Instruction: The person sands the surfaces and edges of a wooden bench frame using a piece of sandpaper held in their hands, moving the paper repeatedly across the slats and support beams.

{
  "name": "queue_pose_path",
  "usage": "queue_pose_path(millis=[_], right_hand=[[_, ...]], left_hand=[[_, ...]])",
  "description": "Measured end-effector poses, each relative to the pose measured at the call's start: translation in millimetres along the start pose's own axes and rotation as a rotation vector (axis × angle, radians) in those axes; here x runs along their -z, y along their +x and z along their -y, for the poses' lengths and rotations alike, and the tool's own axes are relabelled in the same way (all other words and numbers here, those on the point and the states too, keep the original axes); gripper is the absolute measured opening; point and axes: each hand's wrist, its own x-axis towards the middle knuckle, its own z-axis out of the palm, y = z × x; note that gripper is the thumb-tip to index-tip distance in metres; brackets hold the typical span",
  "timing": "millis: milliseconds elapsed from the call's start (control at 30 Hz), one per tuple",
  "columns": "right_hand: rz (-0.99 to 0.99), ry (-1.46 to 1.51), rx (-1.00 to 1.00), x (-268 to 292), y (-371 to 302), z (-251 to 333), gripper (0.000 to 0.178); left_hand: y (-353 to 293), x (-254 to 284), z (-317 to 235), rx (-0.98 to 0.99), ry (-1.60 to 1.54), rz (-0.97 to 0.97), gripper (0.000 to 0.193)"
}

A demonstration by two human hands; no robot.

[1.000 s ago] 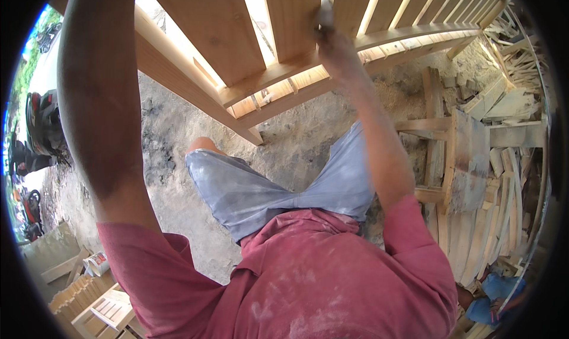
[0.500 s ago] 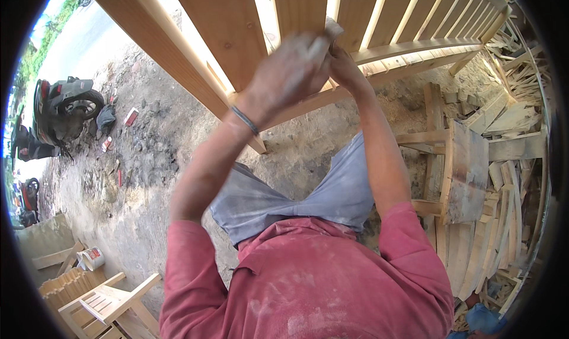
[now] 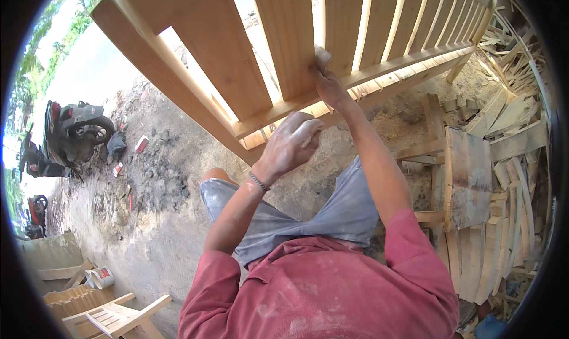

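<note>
A large pale wooden bench (image 3: 289,42) with a slatted back stands tilted before me. My right hand (image 3: 329,85) is at the lower part of a slat, closed on a small folded greyish piece of what looks like sandpaper (image 3: 322,58). That piece lies against the slat edge, by the gap beside it. Apart from the wood, my left hand (image 3: 291,144) hangs just below the bottom rail (image 3: 302,103), its dusty fingers curled, with nothing visible in them. A dark bracelet (image 3: 259,181) is round the left wrist.
Scrap wood (image 3: 512,113) is heaped along the right, beside a stained wooden panel on a frame (image 3: 468,179). Parked motorcycles (image 3: 77,134) stand at the left. A small slatted wooden chair (image 3: 115,316) and a white bucket (image 3: 99,277) are at the lower left.
My left hand has come away from the slat and dropped down toward me. The right hand stays at the slat with the greyish piece, slightly lower. My view has shifted a little.
</note>
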Motion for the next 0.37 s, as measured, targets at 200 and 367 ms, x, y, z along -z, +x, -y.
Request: queue_pose_path(millis=[200,367], right_hand=[[-0.085,-0.209,0.443,9,41,128,0.059],[-0.186,-0.163,0.392,-19,-7,-18,0.058]], left_hand=[[31,92,8,-0.240,0.456,-0.058,0.032],[203,143,-26,-0.617,0.729,-0.708,0.031]])
